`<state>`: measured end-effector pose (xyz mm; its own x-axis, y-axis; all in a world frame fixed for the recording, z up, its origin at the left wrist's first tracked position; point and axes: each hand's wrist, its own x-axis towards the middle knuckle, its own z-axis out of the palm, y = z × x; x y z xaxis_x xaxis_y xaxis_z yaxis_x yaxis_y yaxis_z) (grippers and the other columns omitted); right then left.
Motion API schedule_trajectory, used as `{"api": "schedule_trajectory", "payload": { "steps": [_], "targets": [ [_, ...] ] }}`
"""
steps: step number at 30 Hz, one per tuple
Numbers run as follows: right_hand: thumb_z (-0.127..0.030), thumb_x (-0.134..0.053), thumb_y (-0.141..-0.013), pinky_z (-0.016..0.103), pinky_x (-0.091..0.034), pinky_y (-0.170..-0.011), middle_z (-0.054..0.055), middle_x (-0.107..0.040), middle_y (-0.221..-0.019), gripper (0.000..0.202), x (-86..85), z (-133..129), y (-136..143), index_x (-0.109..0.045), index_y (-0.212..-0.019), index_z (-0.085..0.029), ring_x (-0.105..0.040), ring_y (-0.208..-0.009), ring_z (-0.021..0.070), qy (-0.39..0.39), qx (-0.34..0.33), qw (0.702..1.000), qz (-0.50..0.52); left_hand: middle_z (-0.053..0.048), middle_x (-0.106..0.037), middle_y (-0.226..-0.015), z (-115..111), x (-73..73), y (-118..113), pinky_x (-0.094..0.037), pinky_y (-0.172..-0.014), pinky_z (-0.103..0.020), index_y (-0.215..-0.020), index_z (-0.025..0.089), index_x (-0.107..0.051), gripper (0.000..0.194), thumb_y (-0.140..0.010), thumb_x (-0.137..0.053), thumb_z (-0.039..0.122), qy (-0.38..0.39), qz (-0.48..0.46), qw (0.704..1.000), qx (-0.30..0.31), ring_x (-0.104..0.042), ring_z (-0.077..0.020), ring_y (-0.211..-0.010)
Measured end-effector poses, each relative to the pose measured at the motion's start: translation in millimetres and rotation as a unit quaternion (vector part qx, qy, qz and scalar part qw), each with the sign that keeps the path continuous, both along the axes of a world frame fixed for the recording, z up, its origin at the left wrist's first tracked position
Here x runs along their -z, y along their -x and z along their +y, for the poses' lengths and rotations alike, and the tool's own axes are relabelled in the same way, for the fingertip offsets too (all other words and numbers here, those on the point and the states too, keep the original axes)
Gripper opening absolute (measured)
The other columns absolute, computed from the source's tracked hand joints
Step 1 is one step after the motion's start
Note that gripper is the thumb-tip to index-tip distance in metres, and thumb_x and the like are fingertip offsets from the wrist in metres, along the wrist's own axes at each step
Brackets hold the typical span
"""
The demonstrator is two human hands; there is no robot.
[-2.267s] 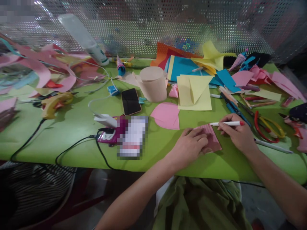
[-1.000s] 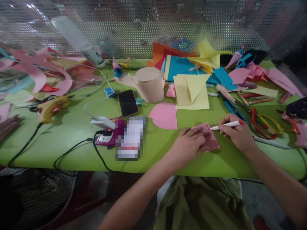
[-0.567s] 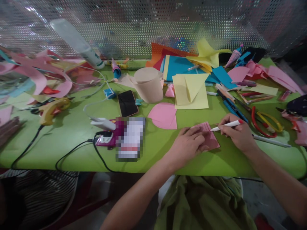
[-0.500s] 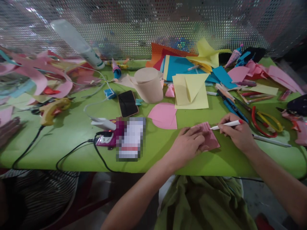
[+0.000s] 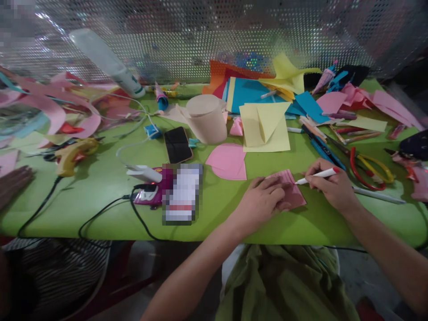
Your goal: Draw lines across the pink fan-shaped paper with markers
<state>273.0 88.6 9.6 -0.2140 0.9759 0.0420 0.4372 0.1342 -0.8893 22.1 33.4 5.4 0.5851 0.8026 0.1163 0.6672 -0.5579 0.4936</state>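
A small pink paper piece [image 5: 297, 197] with drawn lines along its upper edge lies on the green table. My left hand [image 5: 264, 198] rests flat across its left part, fingers stretched out and covering some of it. In my right hand [image 5: 329, 187] is a white marker with a red end [image 5: 319, 176], gripped between thumb and fingers. The marker's tip meets the paper near its upper right edge. To the left of my left hand lie pink rounded paper cutouts [image 5: 227, 161]. A folded yellow sheet [image 5: 265, 127] sits just beyond.
Scissors with red and yellow handles [image 5: 371, 169] and a blue cutter [image 5: 323, 149] lie beside my right hand. Leftward are a phone [image 5: 178, 145], a purple power strip [image 5: 157, 187], a yellow glue gun [image 5: 75, 154] with its cord and another person's hand [image 5: 15, 183].
The marker tip has shifted slightly right and down along the paper's edge. My left hand stays put. At far left, the other person's hand has moved slightly.
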Motion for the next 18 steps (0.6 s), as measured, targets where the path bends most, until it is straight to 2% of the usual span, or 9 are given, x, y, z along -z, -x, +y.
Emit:
{"api": "schedule_trajectory", "payload": {
  "steps": [8, 13, 18],
  "targets": [
    [-0.024, -0.071, -0.088, 0.037, -0.044, -0.072, -0.003, -0.06, -0.065, 0.016, 1.6, -3.2, -2.8, -0.064, -0.074, -0.027, -0.059, -0.069, 0.0206, -0.003, -0.01, 1.0, -0.003, -0.004, -0.07, -0.152, -0.7, 2.3, -0.5, -0.042, -0.121, -0.051, -0.103, 0.022, -0.069, 0.025, -0.11, -0.059, 0.044, 0.001, 0.014, 1.0, -0.009, -0.051, -0.0286, -0.156],
    [-0.024, -0.071, -0.087, 0.037, -0.044, -0.072, -0.002, -0.057, -0.063, 0.017, 0.4, -5.7, -3.1, -0.063, -0.073, -0.027, -0.061, -0.072, 0.0215, 0.001, -0.012, 1.0, -0.004, -0.004, -0.068, -0.155, -0.6, -1.7, -1.4, -0.041, -0.124, -0.054, -0.106, 0.023, -0.07, 0.024, -0.111, -0.058, 0.043, 0.026, 0.02, 0.999, -0.012, -0.048, -0.0278, -0.158],
    [-0.025, -0.07, -0.085, 0.036, -0.04, -0.066, -0.003, -0.058, -0.062, 0.016, -2.0, -7.5, -1.4, -0.063, -0.071, -0.026, -0.055, -0.066, 0.0188, 0.004, -0.022, 1.0, 0.003, -0.003, -0.064, -0.159, 0.2, -6.2, -1.6, -0.039, -0.126, -0.055, -0.106, 0.023, -0.07, 0.024, -0.111, -0.057, 0.042, 0.045, 0.021, 0.999, -0.011, -0.045, -0.0287, -0.16]
  ]
}}
